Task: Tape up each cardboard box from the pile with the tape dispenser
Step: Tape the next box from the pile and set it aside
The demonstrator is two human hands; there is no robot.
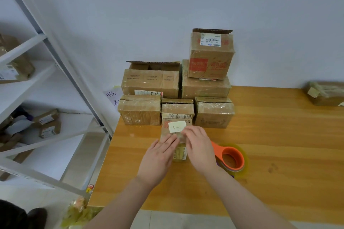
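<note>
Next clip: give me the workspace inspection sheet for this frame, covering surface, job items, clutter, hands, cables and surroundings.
Surface: wooden table, set against a white wall.
Job's things: small box under both hands; pile of boxes behind it, two with flaps up; orange tape dispenser lying unheld beside the right hand.
Clutter: taped parcel at the far right edge; handwritten paper left of the pile.
Grippers: left hand flat on the small box; right hand with fingers bent at its top, grip unclear.
Cables: nothing seen.
Surroundings: metal shelving at left holding boxes; crumpled tape on the floor.
</note>
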